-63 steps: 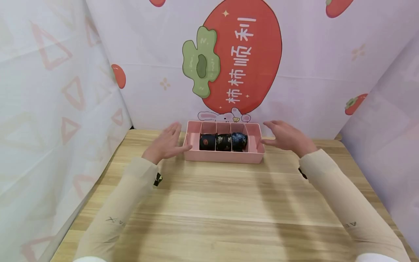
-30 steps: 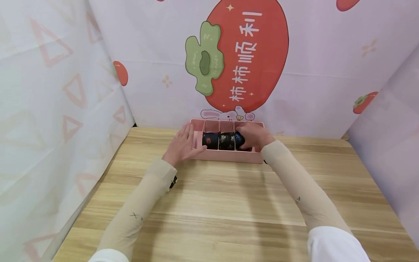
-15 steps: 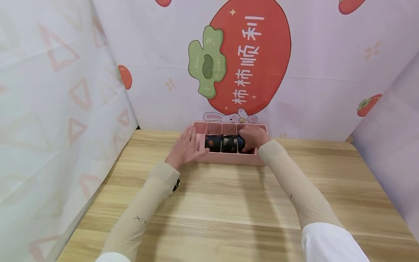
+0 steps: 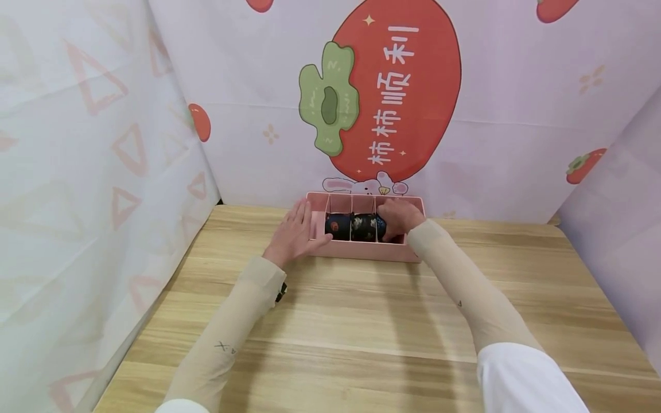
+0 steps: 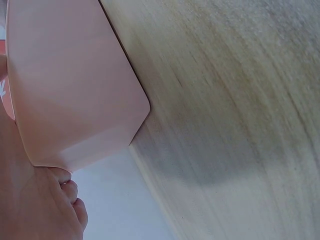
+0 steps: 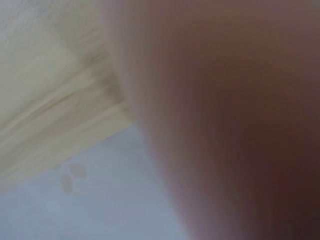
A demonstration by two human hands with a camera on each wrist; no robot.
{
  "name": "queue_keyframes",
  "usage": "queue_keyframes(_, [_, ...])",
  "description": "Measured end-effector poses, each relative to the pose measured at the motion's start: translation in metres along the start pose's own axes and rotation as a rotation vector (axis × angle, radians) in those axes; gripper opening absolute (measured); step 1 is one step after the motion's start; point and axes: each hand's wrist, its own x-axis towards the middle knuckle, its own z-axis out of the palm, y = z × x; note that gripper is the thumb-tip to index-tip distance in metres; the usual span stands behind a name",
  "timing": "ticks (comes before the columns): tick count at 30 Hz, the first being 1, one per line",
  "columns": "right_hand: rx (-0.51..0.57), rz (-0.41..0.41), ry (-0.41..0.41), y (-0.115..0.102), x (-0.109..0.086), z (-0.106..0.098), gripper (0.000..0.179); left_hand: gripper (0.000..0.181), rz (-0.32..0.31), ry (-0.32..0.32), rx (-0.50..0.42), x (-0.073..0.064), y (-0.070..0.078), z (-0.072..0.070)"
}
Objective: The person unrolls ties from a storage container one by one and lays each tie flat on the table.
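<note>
A long pink divided box (image 4: pixel 372 250) stands at the table's far side. Inside lie three dark patterned rolls: a navy roll with a reddish spot (image 4: pixel 338 226), a black roll with pale flowers (image 4: pixel 364 228), and a blue-patterned roll (image 4: pixel 381 228), mostly covered. My right hand (image 4: pixel 399 218) reaches into the box and grips this last roll, fingers behind and thumb in front. Along the box's left end rests my left hand (image 4: pixel 294 234), fingers fairly straight and thumb at the front rim. The left wrist view shows that hand (image 5: pixel 35 200) against the box wall. Blurred skin fills much of the right wrist view.
The wood-grain table (image 4: pixel 351 327) extends in front of the box. Close behind it hangs a cloth (image 4: pixel 248 155) printed with a large red persimmon. More cloth walls close off the left (image 4: pixel 88 201) and right (image 4: pixel 614 223) sides.
From beside the box, my right hand has moved left into it and taken hold of the blue-patterned roll. My left hand has come in against the left end. The last half second shows little movement.
</note>
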Motion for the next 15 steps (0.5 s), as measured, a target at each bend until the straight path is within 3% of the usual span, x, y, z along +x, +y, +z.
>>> queue_keyframes(15, [0.135,0.019,-0.011,-0.0021,0.0002,0.0023,0.041,0.107,-0.006,0.016,0.011,-0.0055,0.0056,-0.0035])
